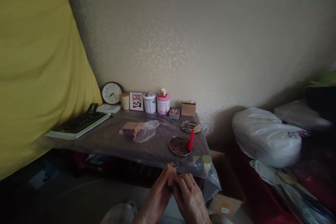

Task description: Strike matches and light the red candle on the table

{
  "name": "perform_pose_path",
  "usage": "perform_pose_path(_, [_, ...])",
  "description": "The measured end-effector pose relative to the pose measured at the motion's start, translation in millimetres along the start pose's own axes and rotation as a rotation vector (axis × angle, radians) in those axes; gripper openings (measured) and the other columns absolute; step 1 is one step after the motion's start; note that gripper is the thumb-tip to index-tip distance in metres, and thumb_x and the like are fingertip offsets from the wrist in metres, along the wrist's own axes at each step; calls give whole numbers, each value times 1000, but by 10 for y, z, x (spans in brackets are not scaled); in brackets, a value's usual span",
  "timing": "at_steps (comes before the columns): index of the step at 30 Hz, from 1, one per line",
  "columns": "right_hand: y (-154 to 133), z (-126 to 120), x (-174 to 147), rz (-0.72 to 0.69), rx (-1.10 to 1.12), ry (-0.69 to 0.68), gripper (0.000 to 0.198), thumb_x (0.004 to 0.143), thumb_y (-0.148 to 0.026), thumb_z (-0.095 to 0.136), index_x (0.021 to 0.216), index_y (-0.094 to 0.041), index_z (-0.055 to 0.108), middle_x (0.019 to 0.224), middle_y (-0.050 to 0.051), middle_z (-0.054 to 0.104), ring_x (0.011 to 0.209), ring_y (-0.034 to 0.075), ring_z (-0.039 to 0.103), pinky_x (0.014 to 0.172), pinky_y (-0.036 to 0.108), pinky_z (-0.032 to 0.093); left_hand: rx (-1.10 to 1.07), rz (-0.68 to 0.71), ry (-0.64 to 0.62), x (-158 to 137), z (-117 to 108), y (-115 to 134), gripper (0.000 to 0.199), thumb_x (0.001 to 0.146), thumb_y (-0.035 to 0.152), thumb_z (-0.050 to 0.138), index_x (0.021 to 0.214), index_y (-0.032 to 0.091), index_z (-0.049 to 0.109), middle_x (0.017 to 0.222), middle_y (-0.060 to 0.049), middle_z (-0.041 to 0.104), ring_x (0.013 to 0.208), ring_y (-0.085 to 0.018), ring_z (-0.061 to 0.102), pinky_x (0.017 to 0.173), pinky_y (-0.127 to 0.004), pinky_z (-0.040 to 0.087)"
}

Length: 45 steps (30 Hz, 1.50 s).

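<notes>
Grip: my left hand (pixel 159 190) and right hand (pixel 189 191) pinch a small cardboard box (pixel 171 174) — likely light, stiff yet crushable; best held by opposite edges, without squeezing.

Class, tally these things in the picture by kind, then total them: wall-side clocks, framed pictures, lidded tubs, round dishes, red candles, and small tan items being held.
Clock: 1
Framed picture: 1
Lidded tubs: 2
Round dishes: 2
Red candle: 1
Small tan item, held: 1
Total: 8
</notes>
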State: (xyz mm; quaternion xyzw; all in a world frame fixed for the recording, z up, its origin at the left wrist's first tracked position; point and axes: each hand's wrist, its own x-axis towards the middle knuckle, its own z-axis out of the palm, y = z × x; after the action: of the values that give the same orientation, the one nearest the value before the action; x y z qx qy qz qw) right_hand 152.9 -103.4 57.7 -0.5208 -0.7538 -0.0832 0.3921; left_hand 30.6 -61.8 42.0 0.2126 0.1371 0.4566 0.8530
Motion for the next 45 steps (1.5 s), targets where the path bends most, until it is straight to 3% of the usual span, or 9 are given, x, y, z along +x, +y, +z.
perform_pose_path(4, [101, -139, 67, 99, 191, -117, 8, 87, -20, 52, 90, -22, 59, 87, 3, 59, 81, 17, 59, 73, 28, 51, 15, -76, 83, -42, -4, 47, 29, 80, 31, 61, 106, 20, 62, 99, -5, 64, 89, -16, 57, 76, -28, 43])
perform_pose_path(8, [255, -201, 144, 112, 222, -140, 18, 90, -15, 45, 94, -21, 61, 92, 4, 59, 86, 16, 59, 79, 29, 50, 36, -180, 165, -67, -20, 61, 21, 82, 29, 57, 91, 13, 66, 76, -6, 66, 69, -14, 59, 61, -26, 42])
perform_pose_path(12, [292, -202, 188, 41, 253, -286, 25, 90, -12, 43, 101, -23, 62, 94, 4, 59, 87, 15, 58, 78, 26, 49, 28, -274, 139, -87, -31, 77, 26, 84, 31, 52, 90, 8, 65, 72, -7, 66, 61, -13, 59, 56, -24, 41])
perform_pose_path(19, [239, -246, 205, 52, 207, -449, 23, 86, -8, 47, 88, -21, 66, 85, 2, 60, 81, 13, 57, 74, 23, 47, -32, -475, 82, -105, -135, 113, 32, 83, 33, 49, 91, 5, 62, 73, -11, 65, 55, -11, 58, 50, -21, 38])
perform_pose_path(31, [267, -217, 143, 125, 281, -521, 24, 75, -4, 51, 79, -22, 67, 80, -1, 62, 75, 12, 59, 68, 21, 45, 191, -467, 89, -133, -133, 151, 30, 81, 33, 49, 90, 8, 63, 71, -12, 68, 51, -12, 54, 48, -22, 29])
perform_pose_path(45, [220, -265, 149, 99, 259, -533, 23, 72, -2, 50, 76, -20, 64, 81, 0, 61, 73, 11, 59, 66, 19, 44, 218, -477, 62, -146, -146, 148, 29, 81, 33, 50, 91, 10, 62, 73, -13, 69, 49, -12, 54, 47, -22, 30])
